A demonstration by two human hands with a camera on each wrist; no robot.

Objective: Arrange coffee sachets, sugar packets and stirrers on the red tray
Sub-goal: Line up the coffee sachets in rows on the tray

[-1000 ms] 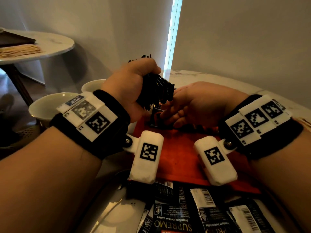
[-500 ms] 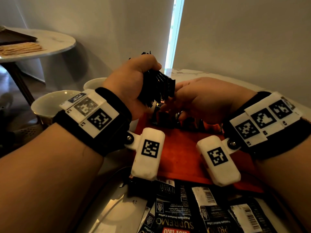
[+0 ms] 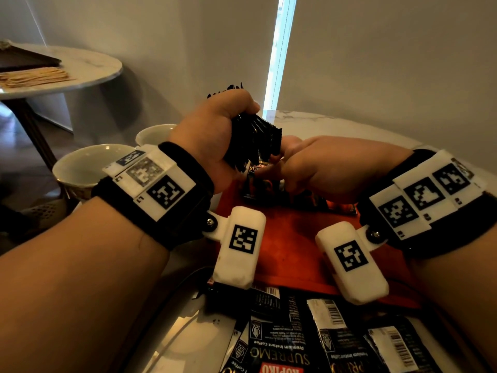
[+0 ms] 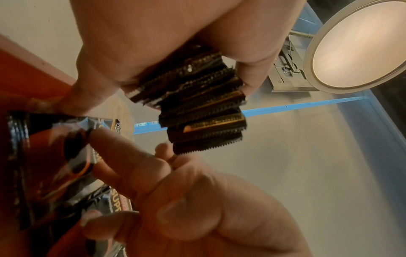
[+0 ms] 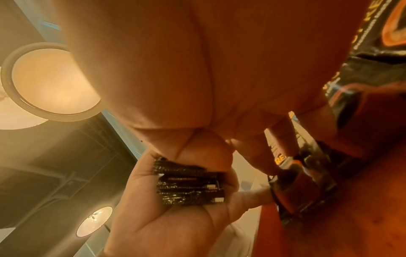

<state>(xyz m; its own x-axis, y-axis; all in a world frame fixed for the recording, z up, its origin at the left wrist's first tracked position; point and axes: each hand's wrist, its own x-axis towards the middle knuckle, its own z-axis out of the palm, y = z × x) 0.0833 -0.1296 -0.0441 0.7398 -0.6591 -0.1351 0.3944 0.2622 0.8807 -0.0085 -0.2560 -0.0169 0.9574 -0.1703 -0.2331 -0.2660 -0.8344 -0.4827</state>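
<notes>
Your left hand (image 3: 215, 135) grips stack of coffee sachets (image 3: 252, 138) above red tray (image 3: 290, 246), 12 o'clock edge. Your right hand (image 3: 330, 168), at 3 o'clock of stack, pinches one sachet (image 3: 255, 179) against tray.

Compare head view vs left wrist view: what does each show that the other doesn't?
Head only: both wrist trackers, loose sachets on the near table, two cups, a side table with stirrers.

Left wrist only: the serrated ends of the sachet stack fanned out, a ceiling lamp, the right hand's fingertips on a single sachet.

Both: left hand gripping the stack, right hand handling a sachet over the red tray.
</notes>
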